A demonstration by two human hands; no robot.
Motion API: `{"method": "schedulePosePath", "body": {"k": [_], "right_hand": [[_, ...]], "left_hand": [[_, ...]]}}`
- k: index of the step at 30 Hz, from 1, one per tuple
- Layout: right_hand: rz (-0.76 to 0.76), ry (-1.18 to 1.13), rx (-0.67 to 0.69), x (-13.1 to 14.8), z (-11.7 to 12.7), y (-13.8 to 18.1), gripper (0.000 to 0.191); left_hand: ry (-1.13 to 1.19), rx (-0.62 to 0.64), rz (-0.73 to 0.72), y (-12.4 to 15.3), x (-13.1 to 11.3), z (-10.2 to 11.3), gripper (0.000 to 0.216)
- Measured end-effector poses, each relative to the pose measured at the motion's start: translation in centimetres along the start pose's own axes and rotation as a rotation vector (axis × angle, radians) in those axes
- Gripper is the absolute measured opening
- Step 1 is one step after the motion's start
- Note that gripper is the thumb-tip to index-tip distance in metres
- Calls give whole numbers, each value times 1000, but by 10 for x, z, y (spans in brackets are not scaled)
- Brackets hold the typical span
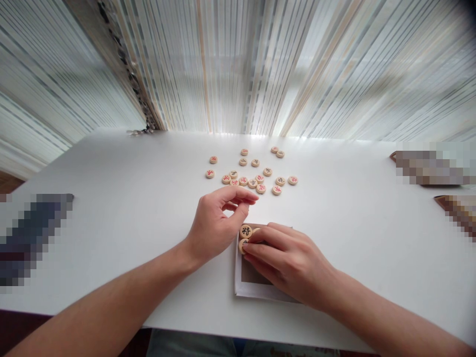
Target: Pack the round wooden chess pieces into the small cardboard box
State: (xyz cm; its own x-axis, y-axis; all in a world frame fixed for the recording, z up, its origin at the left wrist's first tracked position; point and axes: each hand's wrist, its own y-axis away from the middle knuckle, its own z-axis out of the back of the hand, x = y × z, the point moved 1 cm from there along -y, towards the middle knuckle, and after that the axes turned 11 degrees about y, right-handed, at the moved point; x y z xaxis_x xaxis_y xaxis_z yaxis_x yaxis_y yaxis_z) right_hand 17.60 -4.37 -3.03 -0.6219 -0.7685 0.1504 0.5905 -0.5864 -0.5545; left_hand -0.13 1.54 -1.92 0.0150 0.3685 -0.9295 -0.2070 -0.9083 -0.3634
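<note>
Seating pieces (246,231) in box (256,293), at near desk (130,208) edge. Right hand (293,263): fingers flat on two pieces in far-left corner, thumb hidden, grip unclear. Left hand (213,225): beside box, fingertips nearly together, contents unclear. Advice: press each flat, rows tight. Loose pieces (256,179) beyond.

Our right hand (290,260) hides most of the shallow box (253,290) beneath it, and the xiangqi piece (243,244) under its fingertips shows only an edge. We cannot tell whether our left hand (215,223), pinching just beside it, holds anything. Characters on the scattered pieces (253,173) beyond are too small to read.
</note>
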Motion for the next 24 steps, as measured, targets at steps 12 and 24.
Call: {"method": "schedulePosePath", "body": {"k": [12,24], "right_hand": [[0,-27,11,-2,2,3,10],[-303,-78,-246,-33,31,-4,9]], "left_hand": [[-9,-8,-6,0,-1,0,21],[-9,-13,-1,-2,-4,2,18]]}}
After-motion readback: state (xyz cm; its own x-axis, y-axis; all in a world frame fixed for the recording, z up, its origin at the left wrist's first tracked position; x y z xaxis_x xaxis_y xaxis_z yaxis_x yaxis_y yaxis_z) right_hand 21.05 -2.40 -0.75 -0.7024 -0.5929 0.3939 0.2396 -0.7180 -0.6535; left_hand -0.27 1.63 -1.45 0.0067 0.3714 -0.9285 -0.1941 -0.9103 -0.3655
